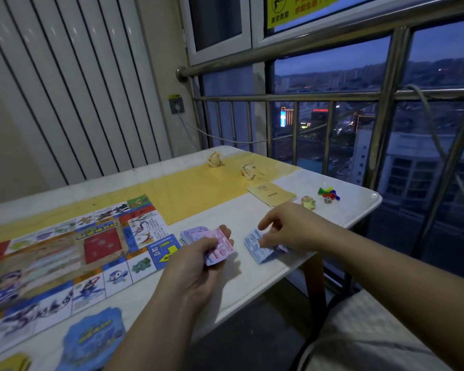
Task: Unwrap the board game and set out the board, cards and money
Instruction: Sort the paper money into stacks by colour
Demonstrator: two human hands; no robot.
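The left hand (196, 266) grips a pink-and-purple wad of money (220, 250), likely the stock being sorted; at its 3 o'clock the right hand (287, 231) pinches blue notes (256, 249) down on the table (252, 285). The board (65, 258) lies open at 9 o'clock, blue cards (91, 341) at 7.

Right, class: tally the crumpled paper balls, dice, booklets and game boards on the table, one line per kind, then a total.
Crumpled paper balls: 2
Dice: 1
Booklets: 1
Game boards: 1
Total: 5
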